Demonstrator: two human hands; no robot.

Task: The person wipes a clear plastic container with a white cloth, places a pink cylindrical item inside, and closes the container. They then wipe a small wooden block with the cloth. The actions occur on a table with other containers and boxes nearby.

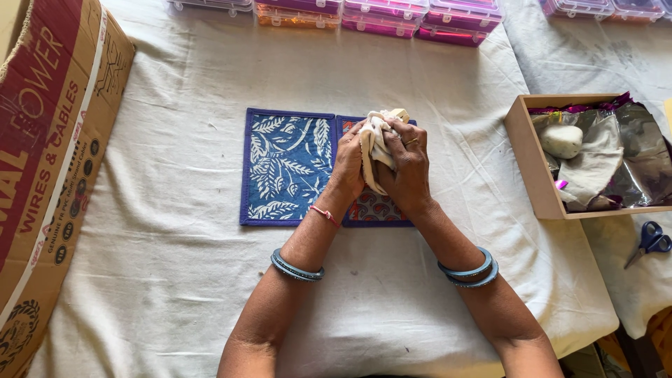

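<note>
A cream-white cloth bundle (376,143) is squeezed between both my hands over the middle of the table. My left hand (348,162) grips its left side and my right hand (408,164) wraps its right side. Under them lie two quilted mats side by side: a blue mat with white leaf print (287,166) in full view on the left, and a mat with red paisley print (374,208) mostly hidden beneath my hands. Both wrists wear blue bangles.
A white sheet (182,266) covers the table. A big cardboard box (49,161) lies along the left edge. A wooden tray (528,157) with foil wrappers, cloth and a white lump sits right. Blue scissors (651,240) lie below it. Pink and orange plastic cases (381,15) line the far edge.
</note>
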